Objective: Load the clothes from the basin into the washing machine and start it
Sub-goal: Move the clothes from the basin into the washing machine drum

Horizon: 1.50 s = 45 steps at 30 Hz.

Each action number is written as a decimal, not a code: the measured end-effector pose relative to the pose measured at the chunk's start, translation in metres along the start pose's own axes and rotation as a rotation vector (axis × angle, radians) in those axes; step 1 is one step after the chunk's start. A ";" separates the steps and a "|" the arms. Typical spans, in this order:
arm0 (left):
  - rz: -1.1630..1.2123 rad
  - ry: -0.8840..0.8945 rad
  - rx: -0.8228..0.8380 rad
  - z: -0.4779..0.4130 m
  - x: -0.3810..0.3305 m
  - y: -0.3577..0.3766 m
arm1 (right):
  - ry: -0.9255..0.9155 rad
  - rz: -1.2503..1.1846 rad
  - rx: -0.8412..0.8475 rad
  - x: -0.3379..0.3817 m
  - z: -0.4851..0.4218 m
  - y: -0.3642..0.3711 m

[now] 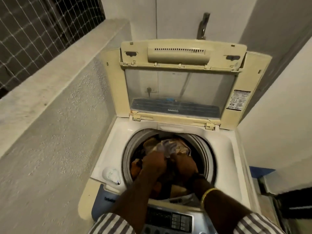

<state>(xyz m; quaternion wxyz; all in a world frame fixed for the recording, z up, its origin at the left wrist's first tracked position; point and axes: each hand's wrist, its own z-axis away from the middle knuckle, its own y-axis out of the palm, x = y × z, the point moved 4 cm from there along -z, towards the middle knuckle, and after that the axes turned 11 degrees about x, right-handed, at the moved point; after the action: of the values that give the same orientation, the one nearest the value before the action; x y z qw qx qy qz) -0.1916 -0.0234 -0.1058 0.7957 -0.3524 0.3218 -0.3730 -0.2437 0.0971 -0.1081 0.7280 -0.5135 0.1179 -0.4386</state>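
A cream top-loading washing machine (114,132) stands open, its folded lid (179,88) propped upright at the back. Mixed clothes (170,146) in brown, orange and pale fabric fill the drum. My left hand (154,162) and my right hand (184,163) both reach into the drum, fingers closed on the bundle of clothes. The control panel (170,220) with its buttons lies at the front edge, between my forearms. The basin is out of view.
A rough concrete parapet (55,92) with wire netting above runs along the left. White walls close in behind and on the right, with a tap (203,26) above the lid. A dark object and a blue patch (260,171) sit low on the right.
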 end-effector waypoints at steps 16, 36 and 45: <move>-0.133 0.282 -0.394 0.149 -0.017 -0.034 | 0.090 -0.322 -0.604 0.043 0.146 -0.011; 0.037 0.701 -0.468 0.213 -0.114 0.023 | 0.327 -0.342 -0.866 -0.028 0.283 0.011; 0.086 0.871 -0.436 0.250 -0.184 0.094 | 0.400 -0.375 -0.845 -0.090 0.358 0.040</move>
<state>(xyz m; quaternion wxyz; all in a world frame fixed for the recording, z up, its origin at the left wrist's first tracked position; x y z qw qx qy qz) -0.0581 0.2529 0.0006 0.5094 -0.3083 0.7096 -0.3768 -0.0531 0.3995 -0.0084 0.3284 -0.6817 0.3281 -0.5655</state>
